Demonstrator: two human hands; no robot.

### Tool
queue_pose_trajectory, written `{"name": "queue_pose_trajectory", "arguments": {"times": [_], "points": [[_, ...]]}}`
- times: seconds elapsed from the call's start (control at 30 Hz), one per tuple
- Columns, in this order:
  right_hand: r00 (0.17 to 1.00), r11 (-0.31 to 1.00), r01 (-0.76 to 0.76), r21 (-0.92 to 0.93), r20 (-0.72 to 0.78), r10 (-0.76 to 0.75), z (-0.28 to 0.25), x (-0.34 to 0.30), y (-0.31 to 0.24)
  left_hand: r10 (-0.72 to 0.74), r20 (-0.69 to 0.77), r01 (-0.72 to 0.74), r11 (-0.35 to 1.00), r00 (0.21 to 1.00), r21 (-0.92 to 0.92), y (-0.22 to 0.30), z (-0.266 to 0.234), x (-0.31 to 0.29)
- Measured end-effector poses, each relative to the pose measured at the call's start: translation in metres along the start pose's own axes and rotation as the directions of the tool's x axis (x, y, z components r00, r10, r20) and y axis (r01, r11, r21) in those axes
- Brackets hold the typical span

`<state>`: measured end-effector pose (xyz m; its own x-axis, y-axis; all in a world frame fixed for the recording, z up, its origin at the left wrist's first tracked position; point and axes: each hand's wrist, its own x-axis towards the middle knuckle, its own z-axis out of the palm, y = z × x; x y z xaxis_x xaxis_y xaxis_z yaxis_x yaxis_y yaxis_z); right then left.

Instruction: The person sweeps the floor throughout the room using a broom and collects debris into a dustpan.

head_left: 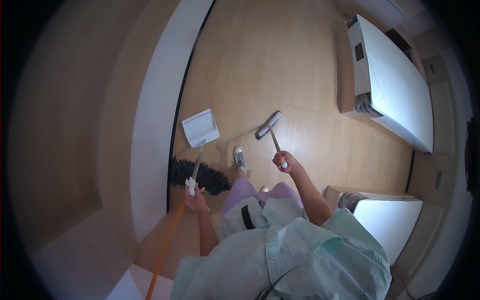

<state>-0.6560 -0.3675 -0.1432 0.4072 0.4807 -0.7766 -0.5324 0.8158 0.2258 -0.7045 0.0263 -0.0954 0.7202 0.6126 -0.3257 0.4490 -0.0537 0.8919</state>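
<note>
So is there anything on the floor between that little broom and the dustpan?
Nothing visible. The broom head, held in the right hand, and the dustpan, held in the left hand, have only bare wooden floor between them. The black mop head lies behind the dustpan, near the wall.

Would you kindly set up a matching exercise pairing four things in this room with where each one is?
Things:
1. dustpan
2. broom
3. black mop head
4. two mattresses

Places:
A. on the floor, beside the left hand
B. held by its handle in the right hand
C. along the room's right side
D. held by its handle in the left hand

Pairs: 1-D, 2-B, 3-A, 4-C
</note>
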Motion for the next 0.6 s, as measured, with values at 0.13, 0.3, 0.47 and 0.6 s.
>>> {"name": "queue_pose_trajectory", "arguments": {"times": [0.13, 0.3, 0.47, 0.6], "points": [[0.974, 0.982, -0.079, 0.17, 0.224, 0.039, 0.009, -0.005, -0.032, -0.097, 0.006, 0.097, 0.994, 0.995, 0.042, -0.005, 0.0, 0.008], [0.965, 0.988, -0.027, 0.15, 0.262, -0.013, 0.048, -0.076, -0.056, -0.101, 0.038, 0.098, 0.991, 0.994, 0.09, 0.017, 0.004, 0.044], [0.995, 0.989, 0.095, -0.116, 0.038, -0.091, 0.053, -0.138, -0.108, -0.263, -0.052, 0.256, 0.961, 0.964, -0.109, 0.036, 0.032, 0.072], [0.946, 0.938, 0.135, -0.321, -0.239, -0.218, 0.07, -0.13, -0.135, -0.284, -0.14, 0.247, 0.941, 0.948, -0.233, 0.031, 0.04, 0.071]]}}
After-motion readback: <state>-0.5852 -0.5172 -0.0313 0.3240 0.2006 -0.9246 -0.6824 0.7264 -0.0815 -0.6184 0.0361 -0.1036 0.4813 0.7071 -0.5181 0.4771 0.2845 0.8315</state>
